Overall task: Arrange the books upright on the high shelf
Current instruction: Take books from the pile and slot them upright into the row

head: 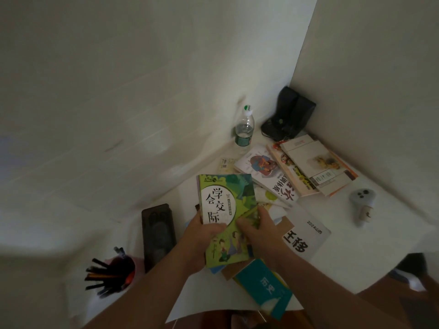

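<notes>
A green picture book (225, 200) is lifted above the white surface, held by both hands. My left hand (202, 236) grips its left edge with the thumb on the cover. My right hand (259, 230) grips its right edge. Under it lie more books: a teal book (266, 288), a white book with black print (306, 236), and a fanned row of three books (297, 169) at the back right. No shelf is in view.
A water bottle (244, 129) stands by the wall, with a black case (289, 112) in the corner. A dark box (158, 233) and a pen cup (114, 274) are at the left. A small grey device (362, 203) lies at the right.
</notes>
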The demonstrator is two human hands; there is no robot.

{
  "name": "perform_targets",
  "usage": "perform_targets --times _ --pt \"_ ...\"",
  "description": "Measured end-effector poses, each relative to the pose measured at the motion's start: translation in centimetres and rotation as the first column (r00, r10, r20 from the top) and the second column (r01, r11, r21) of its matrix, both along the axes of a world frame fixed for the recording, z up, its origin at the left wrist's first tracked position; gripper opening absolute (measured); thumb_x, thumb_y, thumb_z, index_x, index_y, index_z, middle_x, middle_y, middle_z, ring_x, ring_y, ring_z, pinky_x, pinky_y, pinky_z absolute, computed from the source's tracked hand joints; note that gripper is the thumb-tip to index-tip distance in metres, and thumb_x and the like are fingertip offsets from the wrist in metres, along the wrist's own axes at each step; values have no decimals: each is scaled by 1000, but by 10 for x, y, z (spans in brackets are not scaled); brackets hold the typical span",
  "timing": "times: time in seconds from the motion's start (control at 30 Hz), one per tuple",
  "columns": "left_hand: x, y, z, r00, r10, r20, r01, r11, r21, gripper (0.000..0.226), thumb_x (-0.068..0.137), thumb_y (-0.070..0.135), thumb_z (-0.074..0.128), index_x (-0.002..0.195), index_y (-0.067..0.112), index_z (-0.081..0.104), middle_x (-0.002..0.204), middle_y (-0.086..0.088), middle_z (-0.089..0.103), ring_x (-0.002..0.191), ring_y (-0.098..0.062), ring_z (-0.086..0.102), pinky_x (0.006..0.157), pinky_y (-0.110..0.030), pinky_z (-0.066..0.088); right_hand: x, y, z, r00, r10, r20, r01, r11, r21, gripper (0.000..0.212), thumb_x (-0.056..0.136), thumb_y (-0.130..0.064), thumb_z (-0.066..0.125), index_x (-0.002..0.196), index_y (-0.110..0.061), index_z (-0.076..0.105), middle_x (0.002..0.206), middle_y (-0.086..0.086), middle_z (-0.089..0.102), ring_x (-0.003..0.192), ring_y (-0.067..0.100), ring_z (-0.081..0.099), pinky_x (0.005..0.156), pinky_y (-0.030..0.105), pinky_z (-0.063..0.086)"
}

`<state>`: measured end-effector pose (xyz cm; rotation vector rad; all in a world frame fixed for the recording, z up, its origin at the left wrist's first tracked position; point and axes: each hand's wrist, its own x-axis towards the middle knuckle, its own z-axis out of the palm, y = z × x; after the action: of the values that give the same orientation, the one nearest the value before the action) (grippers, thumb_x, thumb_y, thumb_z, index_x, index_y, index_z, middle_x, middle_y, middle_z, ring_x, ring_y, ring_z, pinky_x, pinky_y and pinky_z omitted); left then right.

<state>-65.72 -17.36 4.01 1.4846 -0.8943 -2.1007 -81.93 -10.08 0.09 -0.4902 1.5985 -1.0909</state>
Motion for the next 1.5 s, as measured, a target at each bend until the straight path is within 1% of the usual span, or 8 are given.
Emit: perform_targets --times 0.2,0.4,0.67,0.8,1.03,1.2,1.3,1.5 --pt "40 21 48 994 -54 -98 49 998 -49 50 96 -10 60 136 19 60 122 -17 74 107 -42 73 94 -65 56 42 25 48 996 -83 31 87 985 -151 38 95 -25 76 125 -37 55 118 2 77 99 25 79 79 52 66" --pt "109 76 140 986 -162 -34 138 917 -374 63 89 -5 74 138 31 58 120 4 76 109 -20 74 90 -45 63 109 67 131 997 -60 -52 30 894 -447 52 94 -36 75 138 -41 48 127 -4 74 112 23 75 81 45 66" --pt "272 161 315 999 -30 16 31 561 -827 65 83 8 82 125 52 58 119 29 72 111 3 69 85 -20 59 254 97 293 927 -203 -316 -159 551 -819 66 68 -51 73 131 -44 54 119 -19 72 106 7 73 81 37 64" --pt "357 184 409 984 124 124 83 298 -951 52 89 17 81 115 60 69 115 32 72 107 7 69 89 -19 58 333 86 397 926 -202 -320 -258 279 -925 60 65 -50 68 123 -44 53 109 -35 69 99 -9 69 72 9 55" --pt "477 222 524 828 561 9 24 -20 -1000 31 79 33 85 94 56 72 100 32 75 92 7 72 79 -24 61 434 55 539 861 28 -508 -508 -1 -861 41 90 -62 50 130 -52 58 118 -29 71 109 -3 69 89 21 59" --pt "545 240 556 585 760 -283 -139 -250 -958 34 85 23 82 110 42 69 91 22 73 81 -2 70 74 -23 50 469 -15 583 706 -57 -706 -696 130 -706 60 95 -74 49 150 -51 43 149 -6 45 130 12 53 112 44 49" --pt "562 235 560 529 793 -302 -139 -270 -953 45 87 22 81 125 36 64 99 12 70 91 -6 66 79 -25 48 484 -46 591 577 -11 -816 -800 193 -568 101 85 -73 70 163 -50 11 161 -2 30 143 22 41 116 51 44" --pt "557 210 553 552 799 -238 -154 -182 -971 26 86 22 82 99 39 67 92 21 71 87 -7 69 72 -26 51 487 -62 597 575 -19 -818 -818 -12 -575 86 90 -51 79 156 -59 23 136 -26 63 131 6 59 101 46 58"
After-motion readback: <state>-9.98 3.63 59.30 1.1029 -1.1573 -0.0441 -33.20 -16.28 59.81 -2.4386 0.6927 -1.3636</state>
